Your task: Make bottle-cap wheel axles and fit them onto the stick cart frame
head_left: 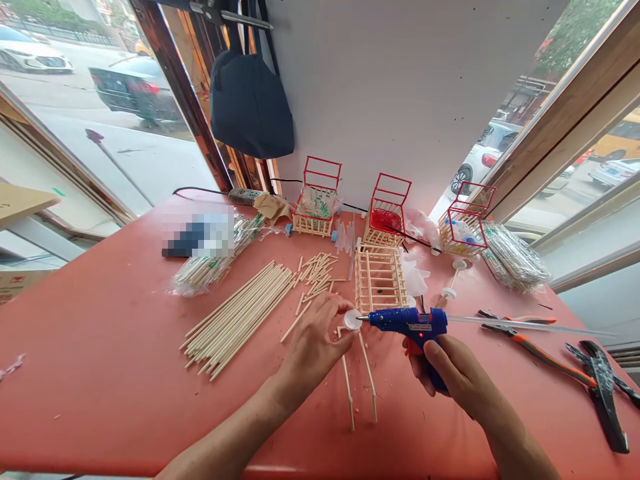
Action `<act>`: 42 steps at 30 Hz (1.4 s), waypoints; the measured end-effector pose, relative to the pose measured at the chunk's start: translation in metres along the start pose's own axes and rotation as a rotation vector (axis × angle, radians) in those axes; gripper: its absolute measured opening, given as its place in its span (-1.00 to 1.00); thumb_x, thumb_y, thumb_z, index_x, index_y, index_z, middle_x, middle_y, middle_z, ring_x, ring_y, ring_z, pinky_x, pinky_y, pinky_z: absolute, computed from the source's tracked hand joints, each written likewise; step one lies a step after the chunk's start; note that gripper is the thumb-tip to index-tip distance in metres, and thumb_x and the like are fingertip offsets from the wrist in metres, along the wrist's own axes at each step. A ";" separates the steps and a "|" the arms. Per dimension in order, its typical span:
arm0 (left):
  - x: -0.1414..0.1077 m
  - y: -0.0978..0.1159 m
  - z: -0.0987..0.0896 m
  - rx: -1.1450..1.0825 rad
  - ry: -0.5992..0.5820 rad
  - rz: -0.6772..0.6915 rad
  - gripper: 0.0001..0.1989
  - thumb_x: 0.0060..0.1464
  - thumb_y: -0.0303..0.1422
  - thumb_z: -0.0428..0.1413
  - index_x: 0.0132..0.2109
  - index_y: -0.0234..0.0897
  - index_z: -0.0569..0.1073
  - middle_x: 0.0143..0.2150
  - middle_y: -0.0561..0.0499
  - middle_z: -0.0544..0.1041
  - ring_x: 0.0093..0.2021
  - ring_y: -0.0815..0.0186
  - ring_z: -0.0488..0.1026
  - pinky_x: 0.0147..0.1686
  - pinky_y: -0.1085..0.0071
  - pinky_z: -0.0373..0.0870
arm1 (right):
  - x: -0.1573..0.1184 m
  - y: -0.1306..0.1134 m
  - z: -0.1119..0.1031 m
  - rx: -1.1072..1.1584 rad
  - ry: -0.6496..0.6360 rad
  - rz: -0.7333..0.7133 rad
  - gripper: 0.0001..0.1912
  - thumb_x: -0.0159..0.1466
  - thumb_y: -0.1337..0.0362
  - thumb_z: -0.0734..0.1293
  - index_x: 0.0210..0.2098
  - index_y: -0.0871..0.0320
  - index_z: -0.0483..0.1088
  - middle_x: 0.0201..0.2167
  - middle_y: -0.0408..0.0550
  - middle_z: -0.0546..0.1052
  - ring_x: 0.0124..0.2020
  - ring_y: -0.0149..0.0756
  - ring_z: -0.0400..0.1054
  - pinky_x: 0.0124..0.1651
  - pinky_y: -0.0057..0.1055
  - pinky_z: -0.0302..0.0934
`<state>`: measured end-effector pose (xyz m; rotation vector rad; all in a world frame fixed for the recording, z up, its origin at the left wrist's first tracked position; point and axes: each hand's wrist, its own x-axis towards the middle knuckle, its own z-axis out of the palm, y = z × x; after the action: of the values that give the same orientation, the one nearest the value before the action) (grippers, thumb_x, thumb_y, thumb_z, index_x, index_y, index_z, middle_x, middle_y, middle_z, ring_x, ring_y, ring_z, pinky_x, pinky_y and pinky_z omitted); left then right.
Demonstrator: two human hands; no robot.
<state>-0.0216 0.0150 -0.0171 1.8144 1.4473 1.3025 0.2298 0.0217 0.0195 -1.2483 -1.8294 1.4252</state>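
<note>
Between thumb and fingers, my left hand (317, 337) pinches a small round white cap (353, 320). My right hand (445, 370) is wrapped round the handle of a blue glue gun (409, 321). The gun's metal nozzle points left and meets the cap's right side; whether it touches cannot be told. A long clear glue stick (520, 325) extends from the gun's back. Just beyond my hands stands a slatted wooden frame (381, 277). Two thin sticks (373, 393) lie below the cap, partly hidden at their upper ends.
Long sticks (240, 317) and short pieces (317, 270) lie left. Behind are three small stick baskets (313, 223) (383, 223) (463, 230) with red frames. Orange-handled pliers (550, 357) and black cutters (603, 387) lie right. Wrapped stick bundles (215, 263) (515, 257) rest on the red table (125, 400).
</note>
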 end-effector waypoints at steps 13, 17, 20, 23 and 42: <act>0.001 0.003 0.001 0.059 0.005 0.052 -0.74 0.10 -0.62 0.18 -0.14 -0.18 0.46 -0.13 0.00 0.53 -0.07 0.21 0.50 -0.11 0.33 0.46 | 0.001 -0.004 0.002 -0.166 -0.009 0.011 -0.42 0.46 -0.22 0.07 -0.35 0.15 0.29 -0.60 -0.20 0.35 -0.65 -0.43 0.22 -0.56 -0.45 0.05; 0.001 0.003 0.002 0.045 -0.004 0.061 -0.76 0.11 -0.61 0.18 -0.14 -0.20 0.46 -0.13 -0.01 0.53 -0.07 0.20 0.50 -0.12 0.34 0.46 | 0.001 -0.005 0.002 -0.183 -0.017 0.028 -0.42 0.46 -0.21 0.06 -0.24 0.18 0.33 -0.62 -0.21 0.37 -0.64 -0.42 0.22 -0.56 -0.45 0.01; 0.001 0.002 0.002 0.049 0.001 0.058 -0.75 0.10 -0.63 0.18 -0.15 -0.20 0.46 -0.14 0.00 0.53 -0.09 0.21 0.50 -0.12 0.35 0.45 | 0.001 -0.004 0.001 -0.200 -0.033 0.031 -0.40 0.46 -0.23 0.05 -0.26 0.18 0.34 -0.65 -0.23 0.35 -0.64 -0.41 0.19 -0.55 -0.44 0.02; 0.001 0.001 0.002 0.049 -0.005 0.043 -0.73 0.08 -0.65 0.18 -0.15 -0.20 0.46 -0.14 0.01 0.53 -0.09 0.22 0.50 -0.13 0.37 0.44 | 0.001 -0.003 0.000 -0.203 -0.043 0.034 -0.39 0.46 -0.23 0.04 -0.30 0.17 0.33 -0.65 -0.22 0.35 -0.64 -0.41 0.18 -0.54 -0.43 0.02; 0.006 -0.002 -0.003 -0.097 -0.010 -0.041 -0.82 0.10 -0.51 0.25 -0.15 -0.20 0.49 -0.14 0.01 0.57 -0.11 0.22 0.50 -0.10 0.32 0.41 | 0.000 -0.005 -0.005 -0.100 -0.006 -0.020 -0.37 0.44 -0.27 0.09 -0.27 0.18 0.36 -0.66 -0.22 0.34 -0.64 -0.41 0.17 -0.56 -0.44 -0.02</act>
<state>-0.0250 0.0212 -0.0154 1.7174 1.3846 1.3181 0.2316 0.0239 0.0254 -1.2719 -1.9333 1.3430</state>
